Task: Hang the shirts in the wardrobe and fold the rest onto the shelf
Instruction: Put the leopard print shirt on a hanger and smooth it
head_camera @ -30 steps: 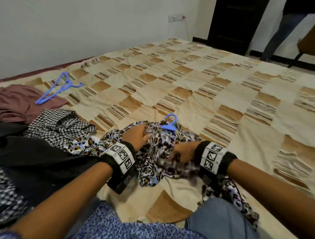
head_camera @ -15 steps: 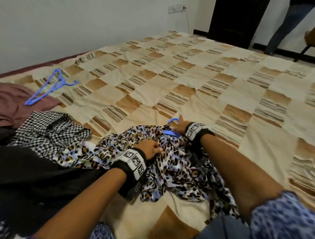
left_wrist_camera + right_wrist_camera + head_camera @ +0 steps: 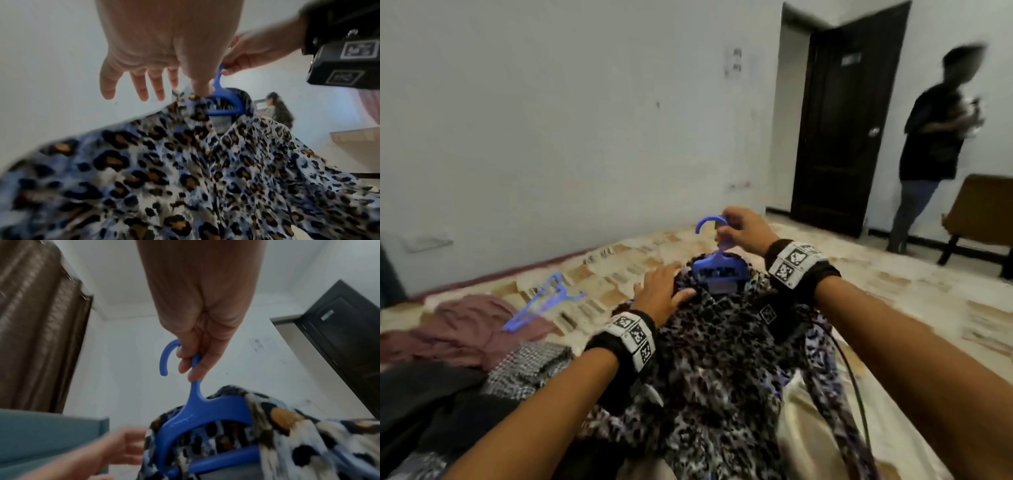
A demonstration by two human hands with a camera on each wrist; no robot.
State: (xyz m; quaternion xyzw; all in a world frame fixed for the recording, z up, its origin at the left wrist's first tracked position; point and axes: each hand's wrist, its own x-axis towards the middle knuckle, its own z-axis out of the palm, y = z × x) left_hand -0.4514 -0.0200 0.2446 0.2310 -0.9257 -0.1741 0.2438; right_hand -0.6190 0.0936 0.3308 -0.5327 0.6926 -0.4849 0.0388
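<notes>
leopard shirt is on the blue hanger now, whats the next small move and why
Probably settle the shirt's left shoulder on the hanger before carrying it off. The right hand grips the blue hanger by its neck, with the leopard shirt draped over it. The left hand rests open at the collar, and the fabric there looks bunched.

Soft, even indoor light with faint shadows — motion blur smears all three views, and wide-angle distortion bends the edges.

Faint "GUCCI" on the leopard-print shirt's [image 3: 205, 170] neck label [image 3: 221, 124].
</notes>
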